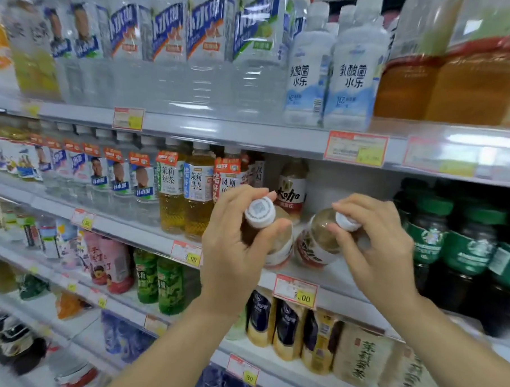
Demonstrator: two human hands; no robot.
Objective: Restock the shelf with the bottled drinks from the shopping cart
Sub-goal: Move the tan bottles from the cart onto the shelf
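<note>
Two bare forearms reach up from the bottom edge toward a supermarket drinks shelf. The left hand point(234, 245) is wrapped around the neck of a bottle point(277, 247) with a white cap and a red-and-white label, fingers and thumb closed just under the cap. The right hand point(374, 242) pinches the white cap of a second bottle point(316, 242) of the same kind, which tilts with its cap toward the right. Both bottles sit close together, over the front edge of the middle shelf point(340, 287), above a yellow price tag point(295, 291) reading 7.00. Just behind them, one matching bottle point(292, 189) stands upright on that shelf. To its left stand yellow tea bottles point(186, 196); to the right, dark bottles with green labels point(456, 246). On the shelf above are clear water bottles point(207, 50) and pale blue-white ones point(332, 76).
</note>
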